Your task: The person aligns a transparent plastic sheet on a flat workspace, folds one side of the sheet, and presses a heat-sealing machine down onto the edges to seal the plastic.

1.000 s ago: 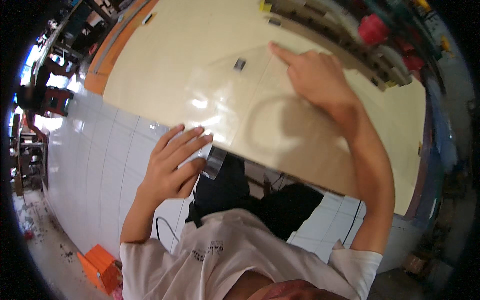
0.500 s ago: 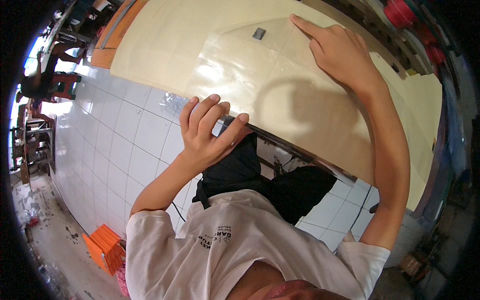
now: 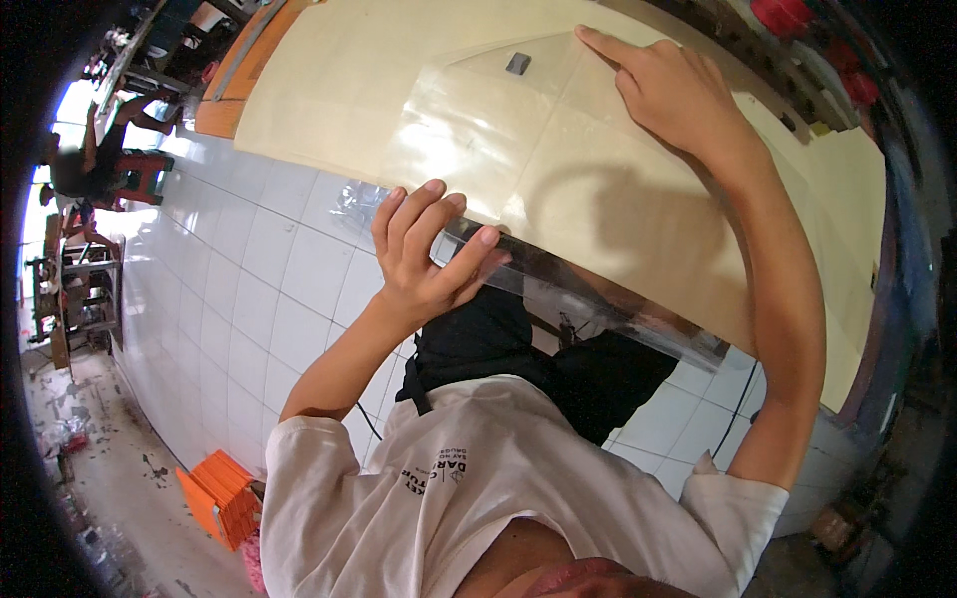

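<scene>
A clear plastic sheet (image 3: 478,130) lies over the pale yellow tabletop (image 3: 329,80), glossy with reflections. Its near part hangs past the table's front edge. At that edge, my left hand (image 3: 424,249) has thumb and index finger closed on the hanging plastic, while the other fingers are raised apart. My right hand (image 3: 683,100) rests on the far side with its index finger stretched to the sheet's far corner. Nothing is in its grasp. Between the hands, toward the far side, a small dark grey block (image 3: 517,64) sits on the plastic.
An orange wooden piece with a metal strip (image 3: 239,70) adjoins the table's far left. Orange folded material (image 3: 219,498) stands on the floor at lower left. Another person (image 3: 85,164) sits at far left near a red stool (image 3: 145,177). Red items (image 3: 783,15) lie at far right.
The plastic flap below the table's front edge now shows more widely, and my left hand has turned slightly with it. My right index finger stays at the far corner.
</scene>
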The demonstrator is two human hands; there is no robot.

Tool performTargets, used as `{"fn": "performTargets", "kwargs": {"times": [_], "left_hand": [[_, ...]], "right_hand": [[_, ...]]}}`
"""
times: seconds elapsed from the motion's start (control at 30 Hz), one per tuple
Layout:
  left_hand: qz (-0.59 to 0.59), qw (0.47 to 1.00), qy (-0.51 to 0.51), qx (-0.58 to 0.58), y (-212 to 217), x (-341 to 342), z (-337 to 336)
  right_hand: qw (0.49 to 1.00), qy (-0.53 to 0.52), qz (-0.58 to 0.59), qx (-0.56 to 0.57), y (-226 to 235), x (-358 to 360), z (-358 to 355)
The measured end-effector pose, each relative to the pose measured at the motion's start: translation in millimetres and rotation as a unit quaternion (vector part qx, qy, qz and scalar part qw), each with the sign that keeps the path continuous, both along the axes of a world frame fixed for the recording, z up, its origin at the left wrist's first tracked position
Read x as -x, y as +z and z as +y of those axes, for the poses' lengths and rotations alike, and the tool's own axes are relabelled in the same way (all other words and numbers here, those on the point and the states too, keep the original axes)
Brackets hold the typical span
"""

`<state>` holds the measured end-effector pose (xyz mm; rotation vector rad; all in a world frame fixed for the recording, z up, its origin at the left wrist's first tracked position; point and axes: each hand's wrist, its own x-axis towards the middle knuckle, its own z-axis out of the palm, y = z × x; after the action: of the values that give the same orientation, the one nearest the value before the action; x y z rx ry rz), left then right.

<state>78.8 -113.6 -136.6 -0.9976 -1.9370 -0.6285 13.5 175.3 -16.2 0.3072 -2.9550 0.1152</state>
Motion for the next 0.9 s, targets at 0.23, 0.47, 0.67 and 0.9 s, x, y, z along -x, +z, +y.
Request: {"fn": "performTargets", "kwargs": {"times": [0.23, 0.47, 0.67, 0.9], "left_hand": [[-0.063, 0.994, 0.011, 0.088, 20, -11, -6], [-0.058, 0.994, 0.009, 0.090, 27, -7, -6], [-0.050, 0.996, 0.024, 0.074, 30, -9, -4], [-0.053, 0.990, -0.005, 0.129, 47, -7, -9]], "right_hand": [[1.000, 0.000, -0.005, 0.001, -2, 2, 1], [0.999, 0.024, 0.041, -0.025, -5, 8, 5], [1.000, 0.019, 0.017, 0.007, -6, 5, 5], [0.994, 0.046, -0.053, 0.081, 6, -5, 15]]}}
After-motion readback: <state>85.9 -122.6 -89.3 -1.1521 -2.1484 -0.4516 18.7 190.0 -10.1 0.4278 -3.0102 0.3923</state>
